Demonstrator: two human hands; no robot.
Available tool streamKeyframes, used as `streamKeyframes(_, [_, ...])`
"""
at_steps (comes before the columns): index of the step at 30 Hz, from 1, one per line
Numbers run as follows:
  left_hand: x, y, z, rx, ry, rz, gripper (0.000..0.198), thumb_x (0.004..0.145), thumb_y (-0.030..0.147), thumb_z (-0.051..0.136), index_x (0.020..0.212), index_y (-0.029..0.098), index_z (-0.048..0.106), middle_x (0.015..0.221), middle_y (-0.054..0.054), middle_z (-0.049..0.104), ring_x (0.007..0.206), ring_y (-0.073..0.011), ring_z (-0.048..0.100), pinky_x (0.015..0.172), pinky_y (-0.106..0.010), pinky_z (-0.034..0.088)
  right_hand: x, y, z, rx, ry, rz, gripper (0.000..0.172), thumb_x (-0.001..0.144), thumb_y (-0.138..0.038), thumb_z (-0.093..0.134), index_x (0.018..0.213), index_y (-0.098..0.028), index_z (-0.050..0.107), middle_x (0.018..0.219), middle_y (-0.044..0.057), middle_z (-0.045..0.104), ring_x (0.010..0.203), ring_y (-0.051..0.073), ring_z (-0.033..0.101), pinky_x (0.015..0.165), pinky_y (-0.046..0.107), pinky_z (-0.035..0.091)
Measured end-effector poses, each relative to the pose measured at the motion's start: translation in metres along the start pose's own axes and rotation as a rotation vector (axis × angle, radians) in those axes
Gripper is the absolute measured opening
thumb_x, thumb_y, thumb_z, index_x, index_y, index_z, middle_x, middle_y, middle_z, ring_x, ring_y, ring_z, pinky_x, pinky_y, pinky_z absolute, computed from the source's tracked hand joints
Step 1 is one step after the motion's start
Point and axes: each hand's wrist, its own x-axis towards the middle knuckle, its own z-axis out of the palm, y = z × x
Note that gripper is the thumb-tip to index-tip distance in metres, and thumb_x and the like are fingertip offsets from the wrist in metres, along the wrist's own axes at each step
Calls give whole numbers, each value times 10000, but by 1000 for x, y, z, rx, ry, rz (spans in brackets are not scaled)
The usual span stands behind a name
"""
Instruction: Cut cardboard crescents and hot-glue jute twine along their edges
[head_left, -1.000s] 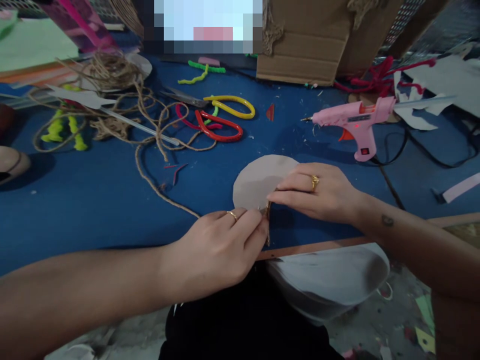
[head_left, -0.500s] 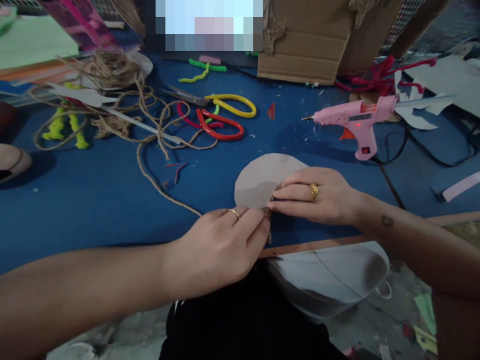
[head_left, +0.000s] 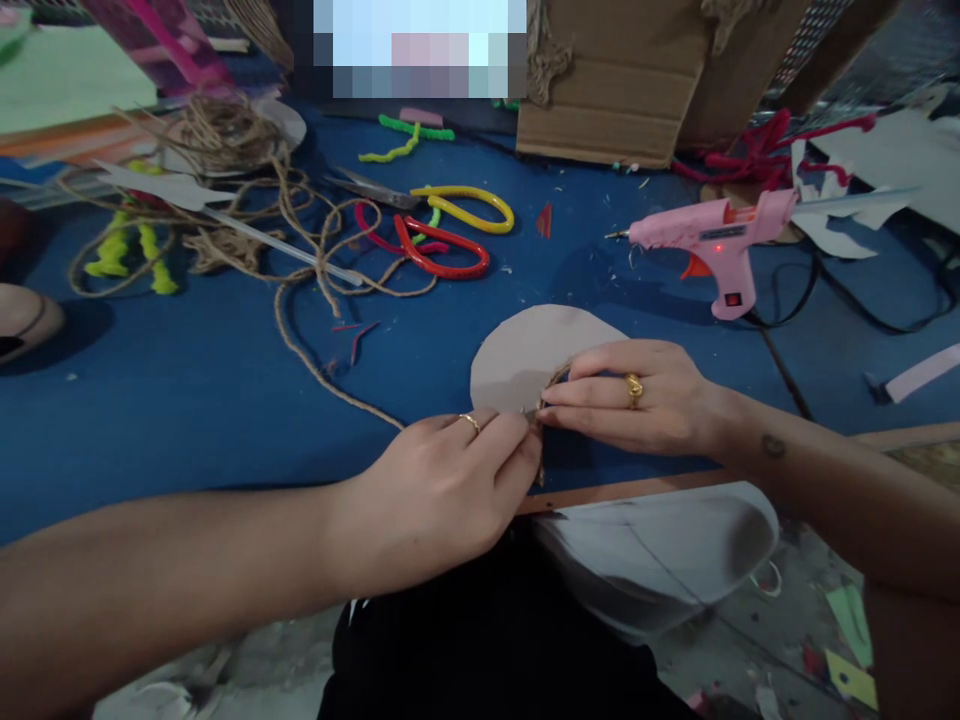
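A pale cardboard disc (head_left: 525, 355) lies on the blue table top (head_left: 187, 400) near its front edge, partly under my hands. My left hand (head_left: 435, 500) pinches the disc's lower edge and a strand of jute twine (head_left: 322, 375) between thumb and fingers. That strand runs back to a loose tangle on the table. My right hand (head_left: 637, 395) comes in from the other side, its fingertips holding a short curve of twine (head_left: 555, 380) against the disc's rim. Both hands wear rings. The fingers hide the disc's lower part.
A pink hot glue gun (head_left: 712, 240) lies at the right with its black cord. Scissors (head_left: 367, 190) and red and yellow pipe-cleaner loops (head_left: 442, 240) sit behind the twine. A cardboard box (head_left: 607, 90) stands at the back. Paper scraps lie at the right.
A curve of twine now shows along the disc's rim by my right fingertips. My right hand has shifted slightly toward the right, and my left hand has barely moved.
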Motion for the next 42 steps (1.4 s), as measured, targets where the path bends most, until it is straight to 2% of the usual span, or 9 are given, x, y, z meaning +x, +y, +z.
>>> streamKeyframes(10, [1, 0, -1, 4, 11, -3, 171, 863, 80, 442, 926, 79, 600, 745, -44, 600, 608, -141, 593, 495, -243, 494, -1, -1, -2, -3, 17, -17, 149, 802, -144, 645, 949, -154, 621, 928, -4, 713, 847, 137, 649, 685, 257, 566])
streamKeyframes(17, [0, 1, 0, 14, 17, -6, 167, 865, 93, 446, 918, 97, 605, 769, -45, 624, 613, -145, 606, 496, -249, 499, 1, -2, -2, 93, -33, 64, 162, 804, -138, 640, 959, -177, 616, 961, -10, 713, 841, 147, 629, 711, 268, 554])
streamKeyframes(21, [0, 0, -1, -8, 20, -9, 167, 865, 88, 445, 909, 92, 606, 769, -52, 625, 620, -154, 615, 489, -255, 503, -1, -2, -2, 33, -75, 65, 165, 823, -164, 617, 984, -196, 602, 974, -27, 707, 848, 135, 620, 729, 270, 556])
streamKeyframes(27, [0, 0, -2, 0, 9, -5, 180, 866, 85, 441, 933, 72, 608, 755, -53, 620, 601, -150, 607, 474, -253, 504, -6, 0, -1, -9, -46, 52, 231, 832, -219, 610, 1063, -235, 604, 996, -38, 706, 892, 130, 642, 773, 267, 558])
streamKeyframes(32, [1, 1, -1, 0, 25, -15, 193, 875, 100, 428, 896, 94, 621, 748, -48, 613, 603, -142, 602, 478, -243, 493, -2, 0, -5, -54, -48, 94, 180, 841, -243, 585, 1009, -273, 643, 957, -52, 716, 833, 137, 647, 744, 263, 561])
streamKeyframes(42, [0, 0, -1, 1, 6, -8, 177, 870, 102, 450, 908, 93, 623, 752, -49, 618, 604, -147, 606, 474, -246, 495, -4, 2, -4, -27, -51, 44, 213, 789, -238, 654, 998, -200, 654, 980, -16, 717, 862, 184, 636, 730, 301, 575])
